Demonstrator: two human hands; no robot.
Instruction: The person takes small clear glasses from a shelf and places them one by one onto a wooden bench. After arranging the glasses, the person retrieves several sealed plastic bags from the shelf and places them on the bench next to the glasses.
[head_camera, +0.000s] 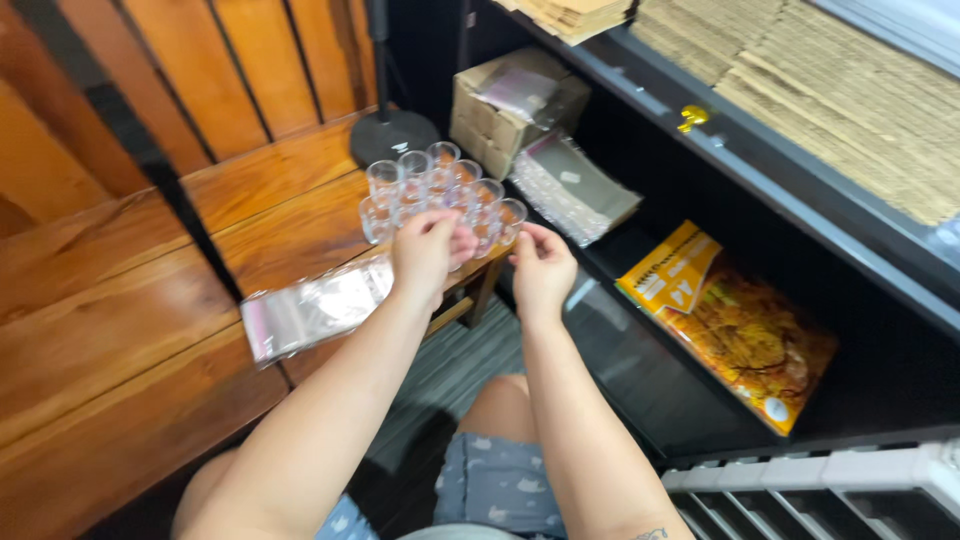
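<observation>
Both arms reach forward — left hand (428, 250) fingers curled on the small glasses (440, 190), right hand (542, 266) pinching one.

A flat stack of clear plastic bags (312, 308) lies on the wooden counter (120, 330), near its front edge. At the back of the counter stands a black round stand base (394, 136) with a thin pole rising from it. On the dark shelf (650, 380) to the right sits a cardboard box (505, 120) with a small plastic bag on top, and just beside it a pile of clear packets (575, 185) leans toward the front. Further right lies a yellow and orange book (735, 325) with a spiral notebook on its corner. Above, flattened corrugated cardboard (830, 90) is stacked, and a small yellow clip (691, 118) sits on the shelf edge.
</observation>
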